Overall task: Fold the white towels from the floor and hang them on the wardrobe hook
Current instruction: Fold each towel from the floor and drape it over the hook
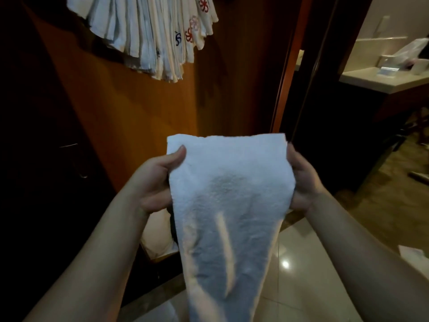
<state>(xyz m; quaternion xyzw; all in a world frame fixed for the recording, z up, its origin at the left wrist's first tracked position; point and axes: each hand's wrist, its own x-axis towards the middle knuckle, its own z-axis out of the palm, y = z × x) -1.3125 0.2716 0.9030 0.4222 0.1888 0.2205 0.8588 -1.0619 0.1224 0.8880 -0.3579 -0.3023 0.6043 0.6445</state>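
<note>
A white towel (228, 205) hangs lengthwise in front of me, its top edge held level at chest height. My left hand (155, 182) grips its upper left side, thumb on the front of the cloth. My right hand (301, 180) grips the upper right side, fingers curled behind the fabric. The towel's lower part drops toward the floor and out of view. Above, a fan of folded white towels (151, 36) with small red and blue flower marks hangs against the wooden wardrobe (144, 108). The hook itself is hidden.
A dark door with a metal handle (76, 159) stands at the left. A vertical wooden frame edge (285, 73) rises right of the wardrobe. A pale counter (380, 80) with a clear box is at the far right. Glossy floor tiles (301, 263) lie below.
</note>
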